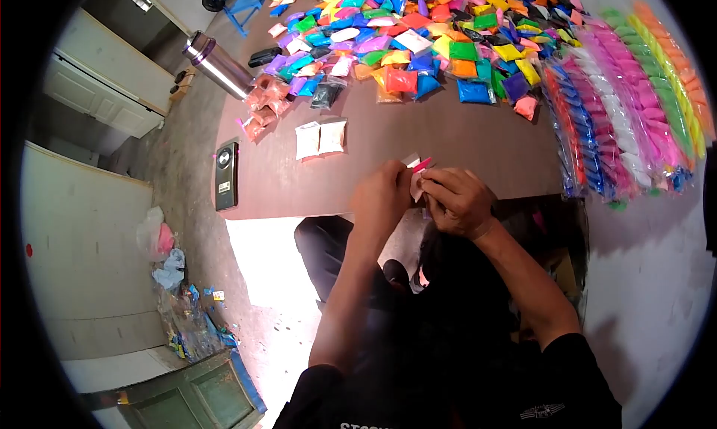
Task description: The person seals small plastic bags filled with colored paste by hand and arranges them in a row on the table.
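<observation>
Near the table's front edge, my left hand (381, 195) and my right hand (457, 200) meet with fingers pinched on a small pale packet (417, 187) with a bright pink strip at its top. Fingers cover much of it. Two white packets (320, 139) lie side by side on the brown table (291, 184), up and left of my hands. Beyond my hands, a red-orange packet (401, 81) lies at the near edge of a large spread of small colourful packets.
A dark phone (226, 176) lies at the table's left edge. Behind it are brownish-pink packets (267, 100) and a metal flask (218, 64). Long clear sleeves of coloured packets (627, 100) lie at the right. Plastic bags (187, 317) are on the floor at left.
</observation>
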Tool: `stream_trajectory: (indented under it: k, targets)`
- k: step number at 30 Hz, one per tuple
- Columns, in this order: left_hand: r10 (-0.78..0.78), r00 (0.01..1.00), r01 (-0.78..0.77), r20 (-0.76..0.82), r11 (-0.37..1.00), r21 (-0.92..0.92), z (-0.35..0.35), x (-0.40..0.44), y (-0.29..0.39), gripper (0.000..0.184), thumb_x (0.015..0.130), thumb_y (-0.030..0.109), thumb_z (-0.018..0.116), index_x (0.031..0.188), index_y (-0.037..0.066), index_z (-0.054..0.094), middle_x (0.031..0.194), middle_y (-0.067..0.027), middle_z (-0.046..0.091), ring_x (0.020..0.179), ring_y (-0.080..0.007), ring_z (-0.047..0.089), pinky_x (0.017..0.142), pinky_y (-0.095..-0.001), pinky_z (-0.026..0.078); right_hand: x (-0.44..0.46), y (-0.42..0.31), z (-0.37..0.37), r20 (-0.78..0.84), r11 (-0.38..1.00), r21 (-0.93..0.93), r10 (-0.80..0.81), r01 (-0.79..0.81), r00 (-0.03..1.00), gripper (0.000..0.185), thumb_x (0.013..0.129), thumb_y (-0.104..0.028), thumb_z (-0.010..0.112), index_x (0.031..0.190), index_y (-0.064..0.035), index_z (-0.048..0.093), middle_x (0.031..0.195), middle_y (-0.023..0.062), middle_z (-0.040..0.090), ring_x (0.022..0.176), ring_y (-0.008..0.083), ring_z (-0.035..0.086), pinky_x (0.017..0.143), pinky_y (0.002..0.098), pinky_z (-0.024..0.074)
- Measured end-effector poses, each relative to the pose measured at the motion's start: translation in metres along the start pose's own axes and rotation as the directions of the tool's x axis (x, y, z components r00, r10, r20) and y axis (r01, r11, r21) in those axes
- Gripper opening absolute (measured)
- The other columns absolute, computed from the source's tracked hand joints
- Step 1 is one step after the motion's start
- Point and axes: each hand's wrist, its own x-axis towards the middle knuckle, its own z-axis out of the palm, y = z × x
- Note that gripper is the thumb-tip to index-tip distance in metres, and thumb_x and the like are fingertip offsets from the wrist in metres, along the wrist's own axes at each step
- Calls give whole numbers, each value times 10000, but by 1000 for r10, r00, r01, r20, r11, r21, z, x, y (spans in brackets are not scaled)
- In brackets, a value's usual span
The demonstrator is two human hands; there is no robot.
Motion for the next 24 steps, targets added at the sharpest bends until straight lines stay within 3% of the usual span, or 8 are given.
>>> stream_trajectory:
  k: [3,7,10,13,15,21,23,24]
  targets:
    - [-10,999,8,32,998,66,-2,17,-10,151,891,161,702,846,18,719,809,-183,714,742,-380,696,684,-439,546,2,-3,-3,-3,1000,-10,9,-9,1000,238,756,-76,744,990,-121,739,1058,-1,715,901,200,693,697,334,506]
    - [-18,1000,18,21,1000,21,-6,26,-24,136,884,148,709,864,15,731,802,-184,715,740,-376,698,674,-423,547,2,-2,-4,12,1000,-10,18,-18,1000,245,758,-77,745,998,-121,739,1056,0,716,896,198,693,695,336,508]
    - [-9,998,12,-58,999,47,-14,15,-19,141,894,132,710,872,-7,721,793,-191,710,717,-343,705,661,-395,545,-1,-3,-3,19,1000,-16,27,-27,999,247,760,-79,743,1003,-121,740,1056,1,717,889,197,694,692,338,512]
    - [-44,995,36,-85,995,-93,-17,-6,-7,144,904,108,720,866,-29,700,776,-192,706,699,-303,709,663,-365,545,-2,0,-1,-1,1000,-15,14,-14,1000,246,763,-83,742,1006,-121,740,1057,2,717,881,199,694,688,336,514]
    - [-14,1000,10,-18,980,-200,-11,-20,-3,152,914,94,724,867,-45,683,767,-189,704,694,-281,708,676,-355,550,-3,0,-1,5,1000,-2,17,-17,1000,239,770,-86,738,1007,-118,741,1058,3,718,879,201,694,686,335,514]
    - [-24,999,21,-47,997,-80,-9,-13,-28,147,918,108,730,902,-37,710,795,-201,719,682,-300,709,659,-360,548,1,-2,-2,5,1000,7,12,-12,1000,228,778,-94,741,1005,-120,741,1048,-1,719,855,202,688,676,333,511]
    - [-97,994,92,-58,993,-70,-12,-9,-34,122,916,128,679,907,13,719,803,-212,695,762,-416,675,700,-451,537,2,-2,-4,11,1000,2,18,-18,1000,224,777,-95,743,1000,-119,740,1042,0,718,849,200,687,671,332,508]
    - [-115,991,110,-72,991,-70,-16,-7,-34,127,921,125,693,912,-1,710,779,-200,688,715,-364,683,686,-418,537,1,-2,-4,22,1000,0,28,-28,999,220,776,-96,745,994,-119,740,1035,0,718,844,199,686,666,331,505]
